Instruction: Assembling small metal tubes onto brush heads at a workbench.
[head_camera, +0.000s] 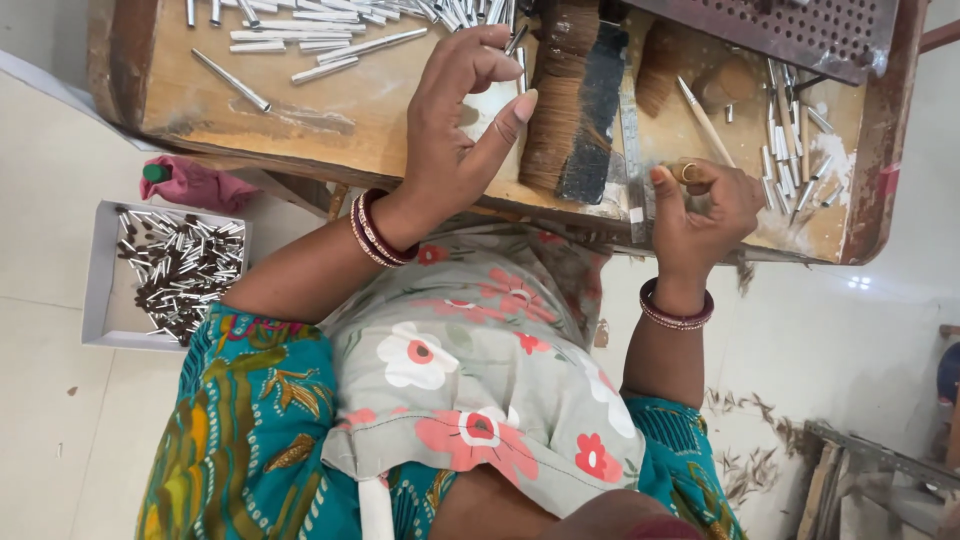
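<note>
Head view. The left hand (455, 130) was raised over the surface (330, 110), fingers (470, 60) curled loosely and half open, thumb extended toward the bristles (555, 100). A thin metal tube (516, 40) showed at the fingertips; whether it was gripped or merely lay behind them could not be determined. The right hand (705, 205) was nearly closed, fingers narrow, pinching a small gold ring (689, 172) at the near edge of the surface.

The surface was a shallow wooden tray with a worn, rusty rim. Loose tubes (300, 30) lay across its far left part. A bundle of brown bristles lay at its centre, just beside a dark flat strip (595, 110). A wooden stick (705, 120) lay diagonally just beyond the right hand, and a second scatter of short tubes (790, 150) lay at the right end. A perforated plate (800, 30) was cut off by the top edge.

On the floor, a white box (105, 290) held many small dark and silver tubes. A pink cloth (200, 183) with a green cap lay near it.

The lower right corner showed an unclear metal frame (880, 470).
</note>
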